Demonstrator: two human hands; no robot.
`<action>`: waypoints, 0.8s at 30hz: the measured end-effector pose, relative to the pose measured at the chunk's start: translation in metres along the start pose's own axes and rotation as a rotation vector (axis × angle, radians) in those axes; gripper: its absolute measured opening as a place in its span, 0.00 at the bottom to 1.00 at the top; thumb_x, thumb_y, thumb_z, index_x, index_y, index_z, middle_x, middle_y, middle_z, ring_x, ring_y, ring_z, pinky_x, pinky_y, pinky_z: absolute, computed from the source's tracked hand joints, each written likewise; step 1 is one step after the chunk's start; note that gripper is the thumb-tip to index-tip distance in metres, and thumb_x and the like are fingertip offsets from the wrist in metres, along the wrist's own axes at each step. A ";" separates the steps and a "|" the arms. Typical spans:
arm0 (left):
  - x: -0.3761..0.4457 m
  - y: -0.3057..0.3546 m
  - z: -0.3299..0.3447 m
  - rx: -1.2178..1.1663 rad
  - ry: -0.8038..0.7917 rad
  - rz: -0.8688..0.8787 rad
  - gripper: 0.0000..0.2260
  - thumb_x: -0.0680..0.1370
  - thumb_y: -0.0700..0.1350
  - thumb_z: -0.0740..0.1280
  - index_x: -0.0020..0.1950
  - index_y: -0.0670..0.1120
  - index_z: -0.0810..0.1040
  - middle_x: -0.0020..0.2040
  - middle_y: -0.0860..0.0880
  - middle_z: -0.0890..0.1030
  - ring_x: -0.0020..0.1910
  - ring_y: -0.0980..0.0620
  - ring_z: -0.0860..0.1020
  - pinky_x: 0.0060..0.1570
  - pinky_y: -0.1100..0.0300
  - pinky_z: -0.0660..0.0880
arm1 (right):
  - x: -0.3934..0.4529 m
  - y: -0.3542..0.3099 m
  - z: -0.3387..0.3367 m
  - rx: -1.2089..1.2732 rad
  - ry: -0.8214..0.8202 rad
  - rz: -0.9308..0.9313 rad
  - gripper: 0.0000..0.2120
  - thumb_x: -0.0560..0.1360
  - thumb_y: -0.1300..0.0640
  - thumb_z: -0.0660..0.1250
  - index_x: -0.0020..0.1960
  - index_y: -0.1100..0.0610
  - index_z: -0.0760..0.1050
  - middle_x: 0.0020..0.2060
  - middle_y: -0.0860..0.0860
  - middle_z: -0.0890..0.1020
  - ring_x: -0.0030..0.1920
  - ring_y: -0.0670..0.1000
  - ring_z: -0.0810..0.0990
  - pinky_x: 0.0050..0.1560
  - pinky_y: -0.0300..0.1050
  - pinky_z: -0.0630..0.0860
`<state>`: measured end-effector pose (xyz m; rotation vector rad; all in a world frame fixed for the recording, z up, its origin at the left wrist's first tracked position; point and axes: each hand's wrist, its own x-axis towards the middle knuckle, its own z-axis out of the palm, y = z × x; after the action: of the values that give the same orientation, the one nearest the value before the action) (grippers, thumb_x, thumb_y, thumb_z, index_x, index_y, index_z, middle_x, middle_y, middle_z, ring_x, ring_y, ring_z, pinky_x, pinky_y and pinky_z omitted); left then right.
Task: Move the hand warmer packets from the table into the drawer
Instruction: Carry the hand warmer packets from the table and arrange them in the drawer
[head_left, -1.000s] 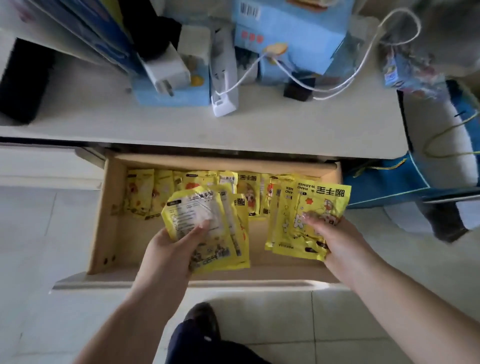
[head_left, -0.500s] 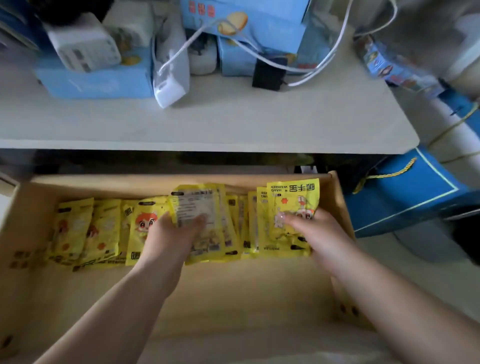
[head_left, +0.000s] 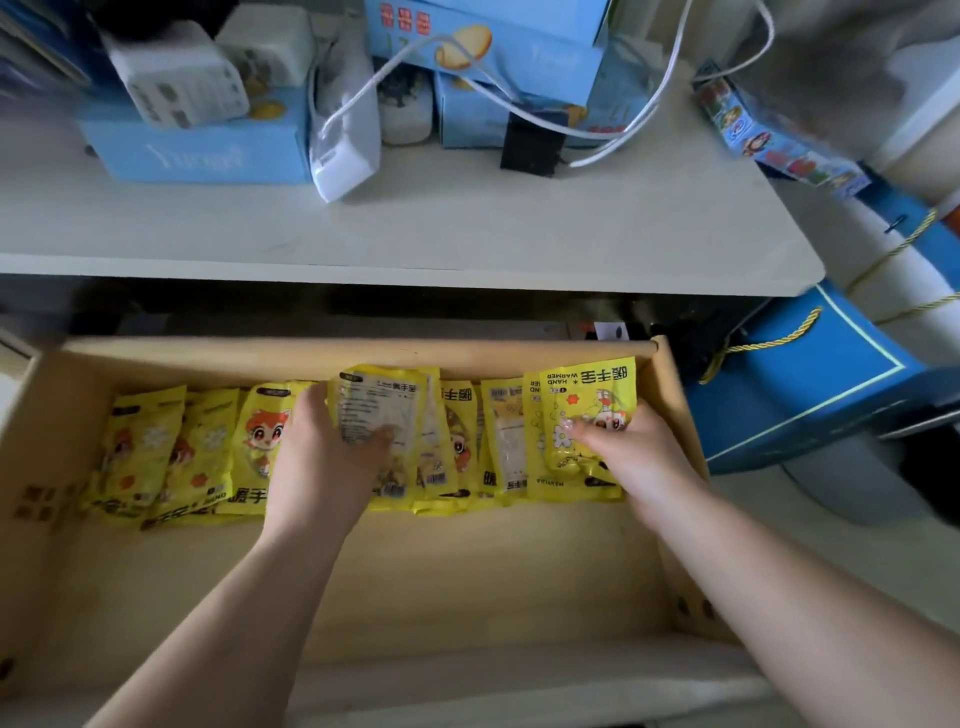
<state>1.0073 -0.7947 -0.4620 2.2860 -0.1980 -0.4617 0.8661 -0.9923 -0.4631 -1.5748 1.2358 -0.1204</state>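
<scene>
The wooden drawer (head_left: 467, 582) stands pulled out below the white table (head_left: 415, 228). A row of several yellow hand warmer packets (head_left: 171, 452) lies along its back wall. My left hand (head_left: 322, 457) grips a small stack of packets (head_left: 382, 410) in the middle of the row, thumb on top. My right hand (head_left: 628, 452) holds another packet (head_left: 589, 400) with its printed face up, at the drawer's right end against the side wall. Both held bunches sit low among the packets in the drawer. I see no packets on the table.
Blue boxes (head_left: 208, 150), white chargers (head_left: 343, 145), a black adapter (head_left: 530, 148) and white cables crowd the back of the table. A blue gift bag (head_left: 800, 379) with gold cord stands right of the drawer. The drawer's front half is bare wood.
Both hands have moved forward and down, carrying their packets from above the drawer into the row at its back. The view has come closer to the drawer.
</scene>
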 end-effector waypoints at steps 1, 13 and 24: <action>-0.001 -0.001 0.000 0.048 0.031 0.028 0.29 0.72 0.46 0.72 0.70 0.45 0.64 0.62 0.43 0.73 0.58 0.42 0.73 0.54 0.47 0.74 | -0.001 0.000 -0.001 -0.015 0.023 -0.008 0.16 0.70 0.53 0.73 0.55 0.50 0.72 0.47 0.46 0.79 0.49 0.50 0.76 0.47 0.44 0.69; -0.016 -0.003 0.024 0.840 -0.231 0.940 0.29 0.64 0.59 0.75 0.62 0.51 0.75 0.65 0.45 0.77 0.66 0.43 0.74 0.63 0.37 0.67 | -0.002 0.002 0.002 -0.256 0.158 -0.162 0.42 0.69 0.50 0.74 0.75 0.53 0.55 0.61 0.50 0.77 0.56 0.53 0.78 0.42 0.37 0.70; -0.011 0.002 0.025 0.987 -0.280 1.075 0.40 0.62 0.65 0.73 0.69 0.50 0.66 0.68 0.43 0.73 0.69 0.42 0.70 0.66 0.35 0.61 | 0.002 0.006 0.004 -0.274 0.182 -0.180 0.39 0.70 0.48 0.73 0.74 0.52 0.56 0.64 0.50 0.76 0.60 0.52 0.77 0.50 0.40 0.74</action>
<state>0.9877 -0.8097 -0.4732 2.4989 -2.0255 -0.0732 0.8655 -0.9908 -0.4700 -1.9481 1.2896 -0.2218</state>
